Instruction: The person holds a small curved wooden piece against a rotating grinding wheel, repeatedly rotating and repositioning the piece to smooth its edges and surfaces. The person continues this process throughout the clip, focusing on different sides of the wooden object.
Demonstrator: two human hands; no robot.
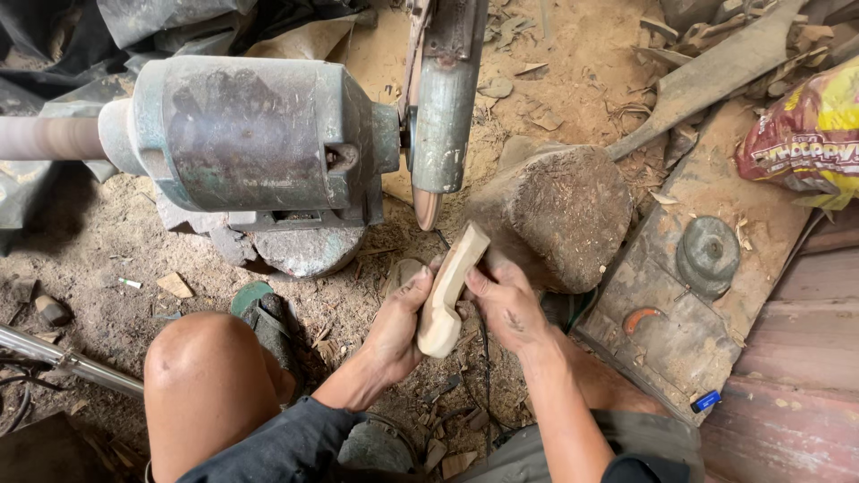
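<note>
A pale carved wooden piece, curved and rounded at its near end, is held upright between both hands. My left hand grips its lower left side. My right hand holds its right side, fingers wrapped on it. The piece's upper tip sits just below the round sanding disc of a green motor-driven grinder, a small gap apart from the disc.
A rough wooden stump stands right of the disc. My bare knee and a sandal are at lower left. A metal plate with a round weight, a wooden blank, a colourful bag and wood chips lie on the sawdust floor.
</note>
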